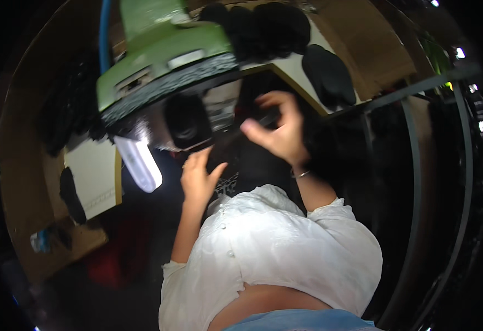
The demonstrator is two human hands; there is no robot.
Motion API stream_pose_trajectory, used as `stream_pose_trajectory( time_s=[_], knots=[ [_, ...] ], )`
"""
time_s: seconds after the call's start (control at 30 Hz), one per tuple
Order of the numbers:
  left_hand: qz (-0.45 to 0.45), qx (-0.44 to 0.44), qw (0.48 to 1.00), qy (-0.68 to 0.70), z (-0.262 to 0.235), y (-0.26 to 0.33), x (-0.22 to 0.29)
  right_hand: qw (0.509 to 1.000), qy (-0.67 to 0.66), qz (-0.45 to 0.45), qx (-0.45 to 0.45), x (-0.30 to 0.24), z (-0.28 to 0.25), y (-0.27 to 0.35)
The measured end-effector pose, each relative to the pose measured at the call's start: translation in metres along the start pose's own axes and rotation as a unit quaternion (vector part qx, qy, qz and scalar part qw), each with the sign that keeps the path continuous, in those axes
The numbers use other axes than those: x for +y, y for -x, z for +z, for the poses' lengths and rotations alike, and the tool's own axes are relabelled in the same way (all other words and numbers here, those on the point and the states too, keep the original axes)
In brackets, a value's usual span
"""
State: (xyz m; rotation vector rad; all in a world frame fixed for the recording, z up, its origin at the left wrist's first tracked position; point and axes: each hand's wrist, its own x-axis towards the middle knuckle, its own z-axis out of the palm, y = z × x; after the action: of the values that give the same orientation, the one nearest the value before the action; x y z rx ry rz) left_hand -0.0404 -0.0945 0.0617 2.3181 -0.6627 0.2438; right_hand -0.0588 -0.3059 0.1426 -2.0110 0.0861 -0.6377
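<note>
My left hand (197, 179) reaches up to the lower edge of a green machine head (170, 58). Its fingers point toward a black block-like part (188, 120) under the head, with the thumb spread away; I see nothing held in it. Farther right, my right hand (283, 132) is raised beside the machine, slightly blurred by motion. Its thumb and curled fingers stand apart. Between them shows a dark shape (268, 116); whether the hand touches it cannot be made out. A lit white lamp (139, 164) hangs below the machine's left side.
Flat black rounded pieces (328, 76) lie on the pale tabletop at the far right, with a dark pile (269, 27) behind. Another black piece (73, 194) lies at the left. Metal rails (412, 160) stand at my right. A red object (117, 256) is low at left.
</note>
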Motion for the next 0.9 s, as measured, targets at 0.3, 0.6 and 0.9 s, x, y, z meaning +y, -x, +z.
stream_pose_trajectory(
  time_s=[0.3, 0.6, 0.9],
  knots=[
    [-0.221, 0.031, 0.975, 0.0, -0.04, 0.022, -0.091, 0.85, 0.176, 0.01, 0.497, 0.168, -0.191, -0.026],
    [-0.428, 0.258, 0.708, -0.499, -0.193, 0.024, -0.23, 0.852, 0.229, 0.024, 0.469, 0.182, -0.174, 0.006],
    [-0.418, 0.269, 0.818, -0.29, -0.204, 0.079, -0.25, 0.899, 0.129, -0.114, 0.402, 0.127, -0.129, -0.016]
  ],
)
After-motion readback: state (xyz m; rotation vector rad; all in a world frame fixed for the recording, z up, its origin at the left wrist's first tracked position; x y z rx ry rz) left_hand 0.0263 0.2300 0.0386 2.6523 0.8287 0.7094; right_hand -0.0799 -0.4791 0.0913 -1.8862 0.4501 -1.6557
